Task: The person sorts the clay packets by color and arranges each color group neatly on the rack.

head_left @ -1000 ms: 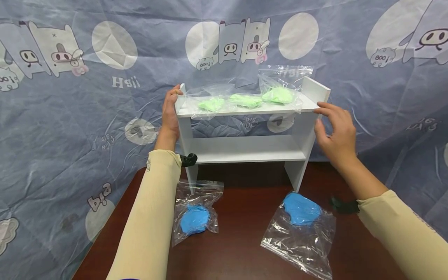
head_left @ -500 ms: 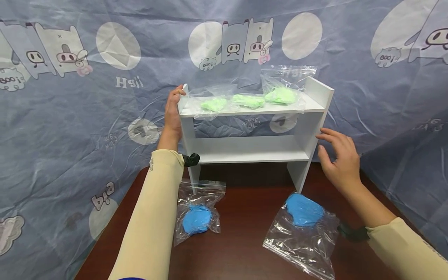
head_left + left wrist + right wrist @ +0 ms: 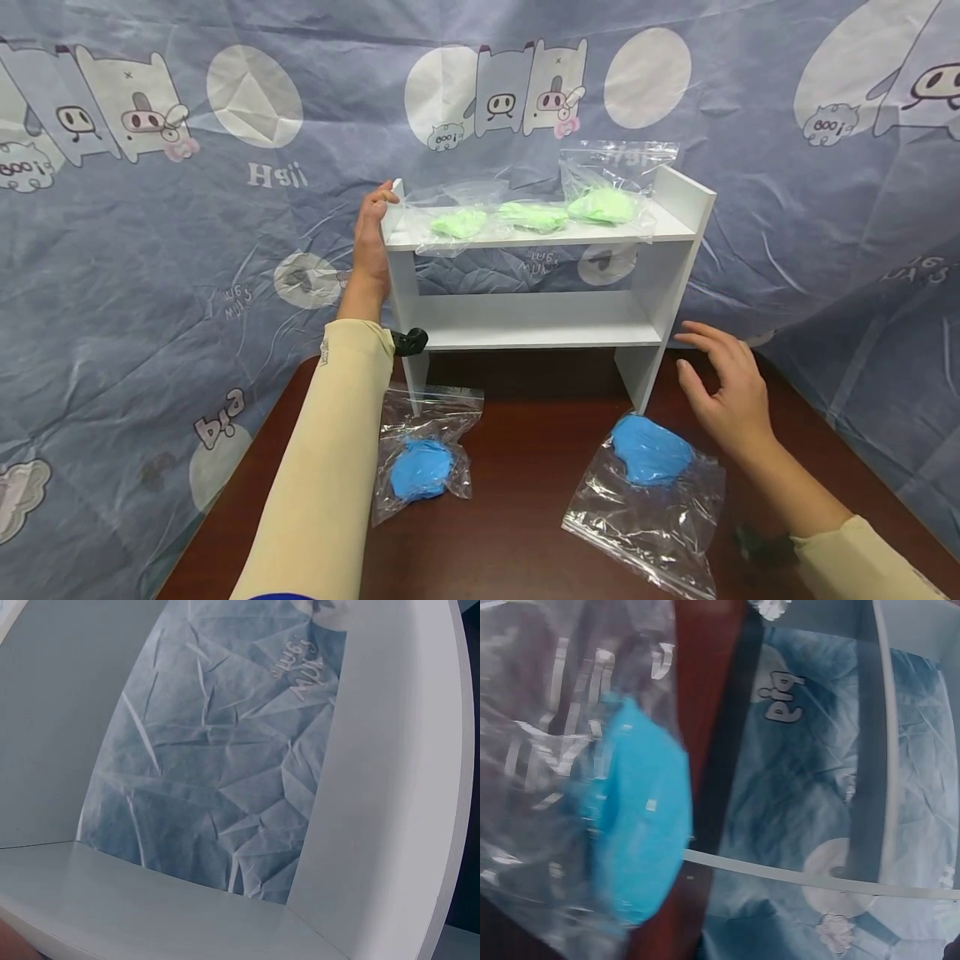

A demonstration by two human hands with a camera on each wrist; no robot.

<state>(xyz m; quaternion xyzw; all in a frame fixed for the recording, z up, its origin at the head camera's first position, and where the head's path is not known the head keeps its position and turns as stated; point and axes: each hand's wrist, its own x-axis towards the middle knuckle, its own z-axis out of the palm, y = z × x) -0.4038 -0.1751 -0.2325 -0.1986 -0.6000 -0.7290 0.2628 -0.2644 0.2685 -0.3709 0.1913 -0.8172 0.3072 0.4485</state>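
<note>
A white shelf unit [image 3: 532, 321] stands upright at the far part of a dark worktop [image 3: 517, 517], its long axis running left to right and its front facing the viewer, as a person's left hand [image 3: 371, 237] holds it with fingers bent over the top of the left end panel. The right hand [image 3: 723, 383], holding nothing, hangs just beside the right end panel with thumb and fingers wide apart. On the worktop below, the right blue-filled bag [image 3: 651, 450] lies aslant, its blue end toward the shelf's right foot and its zip edge toward the viewer; the left blue-filled bag [image 3: 422, 469] points the opposite way, zip edge toward the shelf, its long axis tilting slightly rightward. Three clear bags of pale green material, left [image 3: 459, 222], middle [image 3: 532, 217] and right [image 3: 603, 205], line the top shelf, the last with its zip edge raised. The left thumb is hard to make out, and the hand covers part of the end panel. The left sleeve [image 3: 315, 467] runs close along the left bag's edge, and the frame's bottom cuts off both forearms and the worktop. In the right wrist view, the blue-filled bag is blurred and cropped; the left wrist view shows mostly the unit's inner walls against printed cloth [image 3: 210, 765].
</note>
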